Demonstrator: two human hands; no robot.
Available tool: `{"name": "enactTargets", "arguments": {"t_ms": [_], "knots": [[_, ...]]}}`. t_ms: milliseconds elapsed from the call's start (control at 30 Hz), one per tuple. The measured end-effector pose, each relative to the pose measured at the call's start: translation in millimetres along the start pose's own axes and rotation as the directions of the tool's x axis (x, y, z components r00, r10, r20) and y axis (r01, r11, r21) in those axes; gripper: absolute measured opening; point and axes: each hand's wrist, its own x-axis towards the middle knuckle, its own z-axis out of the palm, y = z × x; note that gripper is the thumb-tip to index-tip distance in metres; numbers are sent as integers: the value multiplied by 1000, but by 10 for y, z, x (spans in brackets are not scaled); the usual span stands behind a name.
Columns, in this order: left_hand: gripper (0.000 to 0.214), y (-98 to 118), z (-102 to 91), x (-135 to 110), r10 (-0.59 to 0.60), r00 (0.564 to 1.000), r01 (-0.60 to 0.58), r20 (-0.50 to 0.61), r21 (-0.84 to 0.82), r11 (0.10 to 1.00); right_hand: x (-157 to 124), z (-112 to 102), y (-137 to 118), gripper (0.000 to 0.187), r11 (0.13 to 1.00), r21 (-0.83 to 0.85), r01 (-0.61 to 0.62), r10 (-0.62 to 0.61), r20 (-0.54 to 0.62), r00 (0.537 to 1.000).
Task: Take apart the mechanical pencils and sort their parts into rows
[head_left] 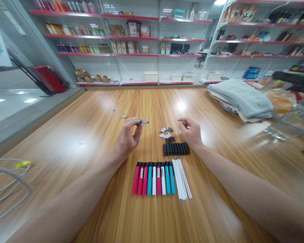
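Observation:
My left hand point(128, 136) is raised over the wooden table point(91, 135) and pinches a small blue pen part point(143, 123) between thumb and fingers. My right hand point(190, 131) hovers just right of it, fingers curled in a loose pinch; I cannot make out anything in them. Between and below the hands lie small metal tips point(166, 129), white bits point(165, 135), a row of black caps point(176, 149), a row of red, teal and white pen barrels point(153, 178) and a bundle of thin white refills point(181, 178).
A metal ring point(124, 115) and a tiny part point(114, 109) lie farther back. Folded striped cloth point(243, 98) and a clear container point(291, 125) sit at the right. Grey cables point(7, 182) lie at the left edge. Shop shelves point(134, 54) stand behind.

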Motion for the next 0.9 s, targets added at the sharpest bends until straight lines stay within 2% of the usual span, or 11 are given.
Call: {"name": "enactTargets", "arguments": {"t_ms": [100,200,300,467,567,667,800,900], "knots": [[25,1,26,-1,-73,997,69,-32,-113,991,-36,-8,-92,36,983,-41,179,-175,76,982],[21,40,20,23,-81,996,77,-43,-83,994,-55,-8,-143,42,965,-50,258,-250,124,960],[17,116,18,41,-61,997,58,-39,-65,996,-55,2,-146,38,955,-41,295,-286,147,947],[18,244,72,11,-106,994,109,27,-221,969,-48,21,-129,20,923,3,384,-375,219,901],[19,235,93,-16,-136,990,144,47,-255,956,-48,12,-136,14,917,9,399,-390,236,890],[19,144,83,-29,-177,981,190,85,-195,962,-51,-5,-156,17,914,-3,406,-393,249,885],[18,29,58,-29,-192,965,206,177,-61,977,-66,-26,-162,29,913,3,408,-392,280,876],[23,16,58,-22,-170,963,176,210,-7,984,-78,-37,-130,36,937,22,349,-342,267,901]]}}
